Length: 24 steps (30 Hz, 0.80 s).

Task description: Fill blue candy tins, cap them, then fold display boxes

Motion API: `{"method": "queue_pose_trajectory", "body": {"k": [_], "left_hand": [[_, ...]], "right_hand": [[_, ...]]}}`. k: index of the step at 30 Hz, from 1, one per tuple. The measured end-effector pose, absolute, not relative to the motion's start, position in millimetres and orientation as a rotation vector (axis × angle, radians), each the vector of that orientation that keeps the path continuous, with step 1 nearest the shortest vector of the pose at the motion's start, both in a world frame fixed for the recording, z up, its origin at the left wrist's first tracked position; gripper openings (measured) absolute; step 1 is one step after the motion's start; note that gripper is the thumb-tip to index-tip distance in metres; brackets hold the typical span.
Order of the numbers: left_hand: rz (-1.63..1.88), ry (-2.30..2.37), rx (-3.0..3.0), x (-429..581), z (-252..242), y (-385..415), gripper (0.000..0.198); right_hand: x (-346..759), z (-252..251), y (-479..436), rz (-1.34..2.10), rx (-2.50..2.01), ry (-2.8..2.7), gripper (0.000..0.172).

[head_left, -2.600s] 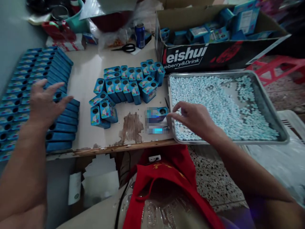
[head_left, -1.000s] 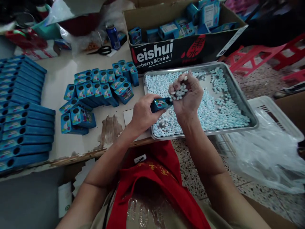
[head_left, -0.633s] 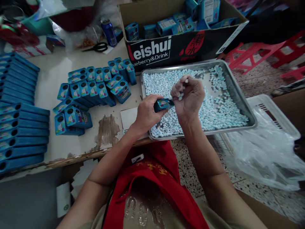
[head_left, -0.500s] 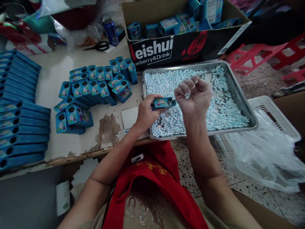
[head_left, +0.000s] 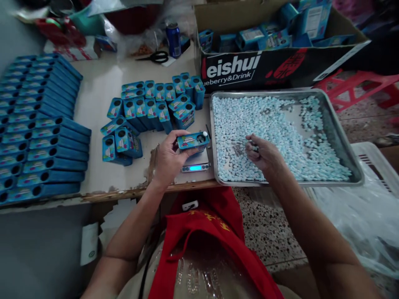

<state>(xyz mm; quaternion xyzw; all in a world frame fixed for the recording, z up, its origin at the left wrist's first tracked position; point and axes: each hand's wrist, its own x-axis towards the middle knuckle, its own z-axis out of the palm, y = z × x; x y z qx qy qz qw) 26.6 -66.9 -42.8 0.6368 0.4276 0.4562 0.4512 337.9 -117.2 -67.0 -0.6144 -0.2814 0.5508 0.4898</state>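
Observation:
My left hand (head_left: 168, 155) grips a small blue tin (head_left: 192, 141) with a round hole at its right end, where pale candies show. It holds the tin just above a small digital scale (head_left: 196, 164) with a lit blue display. My right hand (head_left: 261, 153) is down in the metal tray (head_left: 346, 143), fingers pinched on a few of the pale blue candies (head_left: 274, 124) that cover the tray.
Several loose blue tins (head_left: 149, 110) cluster mid-table. Long stacked rows of tins (head_left: 40, 128) fill the left side. A cardboard box (head_left: 274, 54) with more tins stands behind the tray. Scissors (head_left: 156, 57) and a can (head_left: 173, 39) lie at the back. Red stools (head_left: 358, 85) stand right.
My left hand has carried the filled tin left, off the tray and over the scale. My right hand has dropped from beside the tin's hole down into the candies.

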Motion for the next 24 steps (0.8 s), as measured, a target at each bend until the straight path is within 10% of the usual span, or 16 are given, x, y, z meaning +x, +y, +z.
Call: {"method": "queue_pose_trajectory", "body": {"k": [12, 24], "left_hand": [[1.073, 0.932, 1.607, 8, -70, -57, 0.063], [1.140, 1.224, 1.627, -36, -31, -62, 0.027]], "right_hand": [[329, -16, -99, 1.594, -1.571, -0.788, 0.021], [267, 35, -61, 1.563, -1.330, -1.256, 0.014]]}}
